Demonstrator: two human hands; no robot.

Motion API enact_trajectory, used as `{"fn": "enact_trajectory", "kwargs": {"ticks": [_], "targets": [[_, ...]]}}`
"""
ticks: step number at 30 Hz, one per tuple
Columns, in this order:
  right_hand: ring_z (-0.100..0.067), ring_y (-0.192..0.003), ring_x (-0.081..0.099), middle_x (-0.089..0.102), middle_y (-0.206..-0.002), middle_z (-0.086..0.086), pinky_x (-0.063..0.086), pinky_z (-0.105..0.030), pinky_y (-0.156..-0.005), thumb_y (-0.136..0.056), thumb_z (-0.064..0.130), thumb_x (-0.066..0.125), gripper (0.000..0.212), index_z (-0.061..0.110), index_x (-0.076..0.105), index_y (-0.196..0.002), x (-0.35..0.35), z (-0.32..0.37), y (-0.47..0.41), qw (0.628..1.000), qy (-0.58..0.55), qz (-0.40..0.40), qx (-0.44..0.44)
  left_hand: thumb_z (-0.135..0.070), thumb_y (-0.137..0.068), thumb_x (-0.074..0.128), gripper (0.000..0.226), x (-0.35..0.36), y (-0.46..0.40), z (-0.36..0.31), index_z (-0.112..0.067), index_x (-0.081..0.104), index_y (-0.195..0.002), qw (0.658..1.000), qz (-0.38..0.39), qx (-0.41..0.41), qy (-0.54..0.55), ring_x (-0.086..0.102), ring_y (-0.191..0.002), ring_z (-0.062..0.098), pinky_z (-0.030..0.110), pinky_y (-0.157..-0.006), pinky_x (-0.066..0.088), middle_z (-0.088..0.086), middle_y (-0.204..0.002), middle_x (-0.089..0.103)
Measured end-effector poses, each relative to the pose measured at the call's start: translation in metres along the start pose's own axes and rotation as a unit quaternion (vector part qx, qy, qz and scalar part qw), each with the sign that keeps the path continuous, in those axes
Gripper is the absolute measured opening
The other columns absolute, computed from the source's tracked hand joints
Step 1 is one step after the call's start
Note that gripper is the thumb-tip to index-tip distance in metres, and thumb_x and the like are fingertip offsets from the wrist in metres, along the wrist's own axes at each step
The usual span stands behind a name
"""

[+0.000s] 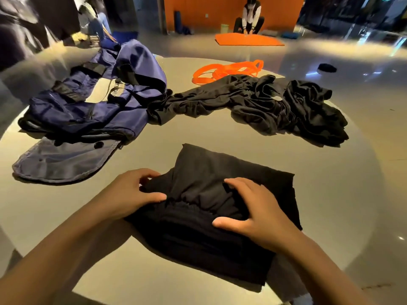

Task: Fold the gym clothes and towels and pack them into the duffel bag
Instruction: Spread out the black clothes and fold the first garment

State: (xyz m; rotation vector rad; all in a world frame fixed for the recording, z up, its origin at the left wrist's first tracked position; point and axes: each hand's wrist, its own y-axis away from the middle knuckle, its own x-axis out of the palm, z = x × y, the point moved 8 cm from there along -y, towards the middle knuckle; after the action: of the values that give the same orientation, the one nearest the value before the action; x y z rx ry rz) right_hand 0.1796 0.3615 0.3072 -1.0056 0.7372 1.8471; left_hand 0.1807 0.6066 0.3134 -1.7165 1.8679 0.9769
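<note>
A black garment with an elastic waistband [207,236] lies partly folded on the round table [275,148] in front of me. My left hand [132,191] pinches its left edge near the waistband. My right hand [253,213] presses on and grips its right side. A navy duffel bag [88,111] lies slumped and open at the left, its flap spread toward me. More black clothes [275,106] lie crumpled in a long heap at the far right.
Orange resistance bands [226,70] lie at the table's far edge. Beyond, a person crouches over an orange mat [248,39] on the floor; another person sits at the far left. A small dark item [327,67] lies on the floor to the right.
</note>
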Motion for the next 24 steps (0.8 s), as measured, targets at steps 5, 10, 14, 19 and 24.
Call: {"fn": "enact_trajectory", "kwargs": {"ticks": [5,10,14,19,24], "targets": [[-0.008,-0.138,0.024,0.030,-0.148,0.014,0.011,-0.049,-0.118,-0.079,0.075,0.044,0.082,0.038,0.017,-0.147,0.008,0.026,-0.030,0.994,-0.013,-0.105,0.001,-0.021,-0.082,0.073,0.029,-0.050,-0.032,-0.043,-0.019,0.068,-0.110,0.972,-0.200,0.081,-0.091,0.059,-0.105,0.022,0.029,-0.082,0.039,0.000,-0.106,0.066],[-0.005,-0.133,0.032,0.037,-0.146,0.013,0.029,-0.025,-0.109,-0.089,0.062,0.042,0.058,0.038,0.037,-0.142,-0.020,0.043,-0.028,0.984,-0.042,-0.134,-0.109,-0.013,-0.085,0.066,0.024,-0.074,-0.028,-0.095,-0.022,0.065,-0.107,0.902,-0.340,0.208,-0.164,0.060,-0.096,0.031,0.042,-0.071,0.047,0.002,-0.104,0.062],[-0.015,-0.142,0.024,0.031,-0.153,0.008,0.019,-0.035,-0.112,-0.088,0.072,0.011,0.068,0.041,0.029,-0.146,0.015,0.041,-0.031,0.988,0.066,-0.043,-0.130,-0.019,-0.084,0.061,0.022,-0.062,-0.021,-0.117,-0.020,0.066,-0.105,0.875,-0.329,0.315,-0.167,0.064,-0.087,0.029,0.045,-0.064,0.052,0.000,-0.102,0.063],[-0.020,-0.134,0.035,0.043,-0.144,0.002,0.030,-0.040,-0.107,-0.090,0.069,0.017,0.067,0.031,0.044,-0.139,0.015,0.046,-0.033,0.987,0.079,-0.065,-0.125,-0.017,-0.088,0.061,0.017,-0.030,0.004,-0.132,-0.018,0.067,-0.104,0.838,-0.320,0.389,-0.209,0.064,-0.071,0.028,0.036,-0.049,0.048,0.000,-0.101,0.062],[0.002,-0.096,0.057,0.062,-0.102,0.021,0.046,-0.015,-0.079,-0.092,0.046,0.048,0.024,0.034,0.066,-0.102,-0.048,0.004,0.009,0.963,-0.098,-0.231,-0.101,-0.017,-0.100,0.046,0.029,0.013,0.040,-0.122,-0.006,0.073,-0.101,0.796,-0.331,0.447,-0.236,0.065,-0.080,0.030,0.044,-0.067,0.056,0.011,-0.091,0.068]]}}
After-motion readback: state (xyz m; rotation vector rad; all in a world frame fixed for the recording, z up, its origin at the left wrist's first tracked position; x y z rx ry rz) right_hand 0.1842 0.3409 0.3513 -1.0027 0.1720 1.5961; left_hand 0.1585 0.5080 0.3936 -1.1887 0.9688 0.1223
